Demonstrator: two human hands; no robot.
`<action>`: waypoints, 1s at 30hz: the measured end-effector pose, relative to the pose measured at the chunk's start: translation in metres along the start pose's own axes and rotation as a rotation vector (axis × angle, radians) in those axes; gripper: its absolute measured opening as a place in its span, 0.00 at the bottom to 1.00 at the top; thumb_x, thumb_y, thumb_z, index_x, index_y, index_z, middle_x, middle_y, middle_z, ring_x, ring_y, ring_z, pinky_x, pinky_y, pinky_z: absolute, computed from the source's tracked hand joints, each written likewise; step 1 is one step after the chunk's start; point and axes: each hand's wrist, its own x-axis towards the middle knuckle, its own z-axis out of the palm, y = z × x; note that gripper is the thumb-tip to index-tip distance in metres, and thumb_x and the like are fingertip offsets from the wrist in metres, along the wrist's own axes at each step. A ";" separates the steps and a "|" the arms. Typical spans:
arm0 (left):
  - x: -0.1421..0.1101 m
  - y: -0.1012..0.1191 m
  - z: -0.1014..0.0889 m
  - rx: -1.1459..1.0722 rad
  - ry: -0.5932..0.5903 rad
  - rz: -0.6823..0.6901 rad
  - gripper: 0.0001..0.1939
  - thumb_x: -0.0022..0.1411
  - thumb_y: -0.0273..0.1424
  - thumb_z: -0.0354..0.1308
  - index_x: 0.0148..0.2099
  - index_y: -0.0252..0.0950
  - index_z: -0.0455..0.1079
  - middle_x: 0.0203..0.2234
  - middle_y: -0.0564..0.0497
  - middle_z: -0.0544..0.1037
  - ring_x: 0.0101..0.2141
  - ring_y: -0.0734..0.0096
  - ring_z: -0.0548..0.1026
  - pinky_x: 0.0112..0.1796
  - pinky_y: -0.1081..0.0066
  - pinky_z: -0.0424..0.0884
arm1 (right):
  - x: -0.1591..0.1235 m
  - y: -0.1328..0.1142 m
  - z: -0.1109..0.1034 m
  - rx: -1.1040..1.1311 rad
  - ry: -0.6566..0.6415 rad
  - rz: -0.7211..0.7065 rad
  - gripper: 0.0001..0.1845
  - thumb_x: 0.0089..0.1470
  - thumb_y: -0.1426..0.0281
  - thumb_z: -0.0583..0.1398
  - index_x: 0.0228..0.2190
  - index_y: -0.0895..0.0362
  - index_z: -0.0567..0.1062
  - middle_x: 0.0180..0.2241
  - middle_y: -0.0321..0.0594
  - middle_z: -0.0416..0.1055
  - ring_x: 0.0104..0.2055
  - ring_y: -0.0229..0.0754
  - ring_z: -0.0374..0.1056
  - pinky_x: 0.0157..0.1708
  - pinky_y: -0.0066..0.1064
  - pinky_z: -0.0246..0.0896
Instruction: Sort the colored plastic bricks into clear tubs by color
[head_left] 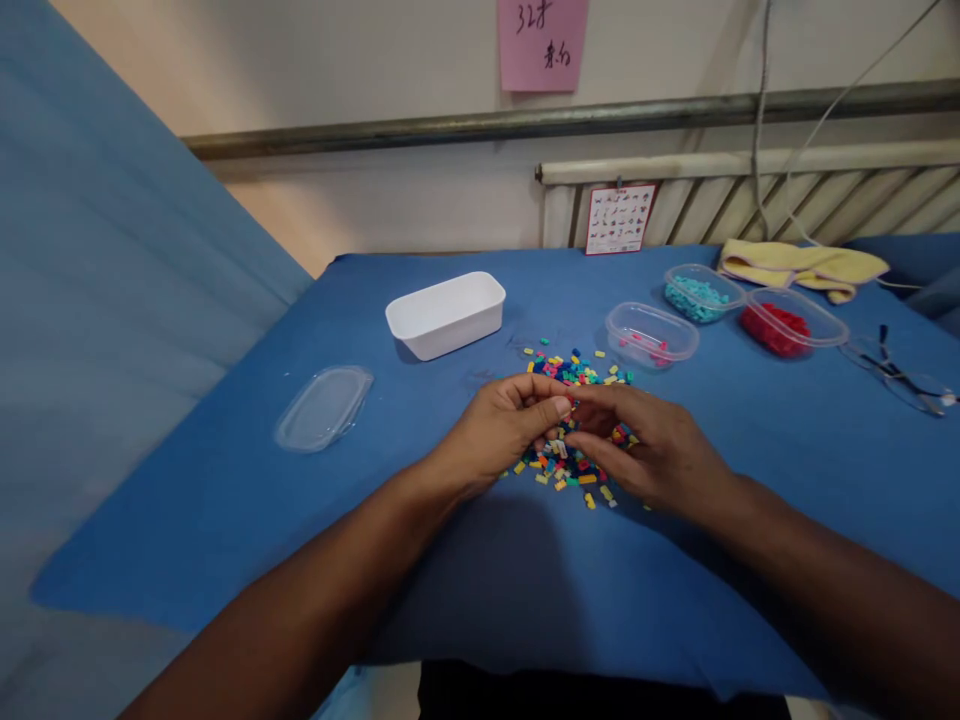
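My left hand [504, 428] pinches a small red toy brick [568, 401] between thumb and fingers. Close against its fingertips is my right hand [651, 448], its thumb held apart from the index finger; the index tip reaches the red brick, though I cannot tell if it touches. Below both hands lies a loose pile of tiny multicoloured toy bricks [557, 450], partly hidden by the fingers. Just beyond the pile, a clear plastic tub [652, 340] holds a few pinkish-red bricks.
A white box [448, 335] stands behind the pile at left, with a clear lid [324, 408] nearer. At right are a tub of turquoise bricks [699, 298], a tub of red bricks [780, 330], a yellow cloth [799, 265] and eyeglasses [896, 372], all on the blue tablecloth [247, 510].
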 end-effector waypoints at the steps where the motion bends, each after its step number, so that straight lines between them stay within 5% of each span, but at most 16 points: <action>1: 0.001 -0.003 0.002 -0.013 0.007 0.013 0.21 0.61 0.43 0.75 0.46 0.31 0.79 0.31 0.52 0.79 0.27 0.80 0.72 0.32 0.75 0.69 | 0.001 0.000 0.000 -0.004 0.018 0.004 0.21 0.70 0.67 0.65 0.62 0.49 0.74 0.42 0.39 0.82 0.39 0.43 0.79 0.39 0.35 0.75; 6: 0.004 -0.013 0.004 -0.076 -0.001 0.019 0.21 0.59 0.42 0.77 0.47 0.32 0.81 0.34 0.49 0.84 0.33 0.75 0.79 0.39 0.72 0.75 | 0.004 0.004 0.000 -0.070 0.072 -0.042 0.06 0.70 0.70 0.64 0.48 0.51 0.78 0.39 0.40 0.82 0.39 0.44 0.78 0.38 0.35 0.73; 14: 0.005 -0.016 0.002 -0.116 -0.004 0.015 0.17 0.58 0.33 0.77 0.47 0.33 0.80 0.37 0.50 0.85 0.37 0.76 0.81 0.46 0.71 0.76 | 0.003 0.004 -0.003 -0.088 0.058 -0.055 0.07 0.70 0.73 0.61 0.46 0.50 0.77 0.43 0.43 0.82 0.45 0.46 0.79 0.44 0.39 0.76; 24: 0.002 -0.018 -0.001 0.023 -0.037 0.068 0.19 0.64 0.35 0.72 0.54 0.34 0.81 0.45 0.44 0.86 0.44 0.67 0.83 0.50 0.64 0.78 | 0.005 0.010 -0.010 -0.101 0.023 -0.062 0.04 0.71 0.68 0.62 0.45 0.50 0.78 0.42 0.42 0.82 0.42 0.46 0.79 0.41 0.38 0.75; 27: -0.001 -0.014 -0.006 0.250 -0.002 0.246 0.16 0.70 0.36 0.67 0.57 0.36 0.80 0.50 0.43 0.85 0.50 0.63 0.83 0.53 0.61 0.78 | 0.007 0.022 -0.029 -0.197 0.102 -0.007 0.04 0.70 0.68 0.63 0.44 0.51 0.80 0.41 0.42 0.83 0.41 0.46 0.79 0.41 0.39 0.75; 30: -0.003 -0.010 -0.010 0.675 -0.127 0.572 0.11 0.75 0.33 0.62 0.54 0.36 0.82 0.53 0.42 0.84 0.56 0.60 0.81 0.59 0.57 0.76 | 0.010 0.046 -0.052 -0.318 0.278 0.122 0.06 0.69 0.66 0.64 0.43 0.52 0.81 0.38 0.43 0.81 0.35 0.45 0.77 0.37 0.38 0.73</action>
